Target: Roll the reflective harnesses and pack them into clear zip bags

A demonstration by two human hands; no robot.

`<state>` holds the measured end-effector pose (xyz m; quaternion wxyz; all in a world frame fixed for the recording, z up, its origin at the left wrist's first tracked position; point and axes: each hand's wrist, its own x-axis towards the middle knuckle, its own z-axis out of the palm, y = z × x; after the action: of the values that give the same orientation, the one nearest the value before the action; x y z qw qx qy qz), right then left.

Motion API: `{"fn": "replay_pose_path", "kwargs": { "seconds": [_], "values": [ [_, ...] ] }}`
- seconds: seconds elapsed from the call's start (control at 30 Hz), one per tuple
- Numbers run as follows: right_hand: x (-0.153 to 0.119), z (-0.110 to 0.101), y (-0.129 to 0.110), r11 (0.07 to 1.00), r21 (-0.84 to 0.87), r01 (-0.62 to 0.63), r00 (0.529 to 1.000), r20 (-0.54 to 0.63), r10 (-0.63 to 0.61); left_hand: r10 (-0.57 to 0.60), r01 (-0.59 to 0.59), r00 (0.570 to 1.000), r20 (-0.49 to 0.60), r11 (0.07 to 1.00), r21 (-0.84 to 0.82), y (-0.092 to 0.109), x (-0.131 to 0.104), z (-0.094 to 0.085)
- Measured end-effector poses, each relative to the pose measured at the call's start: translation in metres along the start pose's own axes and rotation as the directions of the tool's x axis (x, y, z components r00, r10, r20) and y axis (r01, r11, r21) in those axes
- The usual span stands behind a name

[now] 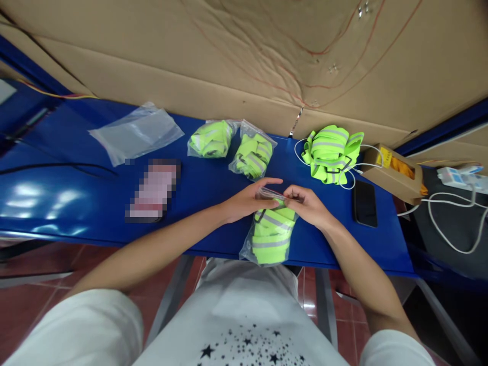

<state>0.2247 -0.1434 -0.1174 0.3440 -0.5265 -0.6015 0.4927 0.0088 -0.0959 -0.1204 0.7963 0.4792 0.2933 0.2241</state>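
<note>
A clear plastic bag (272,239) holding a folded neon-yellow reflective strap lies at the table's front edge, its mouth toward the back. My left hand (253,199) grips the left side of the bag's mouth, thumb in front and index finger stretched out behind. On the right side of the mouth, my right hand (305,202) pinches the plastic with curled fingers. Just beyond my hands are two more bagged bundles, one bagged strap (253,156) nearer and another bagged strap (211,140) to its left. A loose heap of neon reflective straps (331,152) sits at the back right.
Flat clear bags (139,132) lie at the back left of the blue table (206,213). A blurred-out phone-like object (154,190) is left of my arm. To the right are a black phone (365,203), a cardboard box (400,175) and white cables (432,208). Cardboard (171,56) walls the back.
</note>
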Motion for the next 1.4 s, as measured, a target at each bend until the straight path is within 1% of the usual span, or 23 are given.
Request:
{"fn": "replay_pose_path", "kwargs": {
  "seconds": [0.1,0.2,0.27,0.37,0.53,0.63,0.77,0.83,0.97,1.07,1.2,1.3,1.4],
  "values": [
    [0.000,-0.001,0.001,1.000,-0.012,0.002,1.000,0.013,-0.002,-0.029,0.029,0.999,-0.014,1.000,-0.001,-0.001,0.000,0.000],
    [0.000,-0.007,0.001,1.000,-0.011,-0.020,1.000,0.018,0.020,-0.090,0.091,0.994,-0.061,0.996,0.012,0.001,0.002,-0.005],
    [-0.001,-0.012,0.002,0.999,-0.015,-0.046,0.999,0.017,0.046,-0.109,0.110,0.992,-0.064,0.994,0.018,0.001,0.004,-0.009],
    [-0.001,-0.017,0.003,0.998,-0.039,-0.055,0.998,0.010,0.056,-0.081,0.082,0.995,-0.057,0.996,0.026,0.000,0.005,-0.012],
    [-0.001,-0.015,0.003,0.996,-0.091,-0.008,1.000,-0.030,0.005,-0.026,0.029,0.998,-0.056,0.998,0.051,-0.002,0.004,-0.010],
    [-0.002,-0.012,0.003,0.995,-0.099,0.010,1.000,-0.015,-0.012,0.005,0.000,0.999,-0.046,0.994,0.113,-0.003,0.003,-0.009],
    [-0.002,-0.012,0.003,0.993,-0.110,0.038,0.999,0.016,-0.036,0.002,0.003,1.000,-0.030,0.986,0.169,-0.004,0.003,-0.008],
    [-0.003,-0.012,0.003,0.994,-0.098,0.043,0.999,0.027,-0.041,-0.006,0.007,1.000,-0.008,0.989,0.148,-0.005,0.002,-0.007],
    [-0.005,-0.014,0.000,0.997,-0.071,0.041,0.997,0.064,-0.036,-0.056,0.053,0.996,0.072,0.998,0.042,-0.008,0.003,-0.005],
    [-0.006,-0.014,-0.004,0.997,-0.077,0.028,0.996,0.087,-0.021,-0.071,0.065,0.993,0.099,0.996,0.069,-0.011,0.003,-0.005],
    [-0.006,-0.014,-0.007,0.994,-0.104,0.026,0.996,0.091,-0.016,-0.053,0.026,0.990,0.129,0.979,0.201,-0.012,0.003,-0.007],
    [-0.007,-0.013,-0.006,0.989,-0.138,0.045,0.994,0.102,-0.031,0.015,-0.072,0.986,0.169,0.938,0.338,-0.011,0.002,-0.008],
    [-0.008,-0.013,-0.006,0.984,-0.171,0.050,0.992,0.126,-0.028,0.089,-0.179,0.973,0.215,0.875,0.449,-0.009,0.002,-0.009]
  ]
}}
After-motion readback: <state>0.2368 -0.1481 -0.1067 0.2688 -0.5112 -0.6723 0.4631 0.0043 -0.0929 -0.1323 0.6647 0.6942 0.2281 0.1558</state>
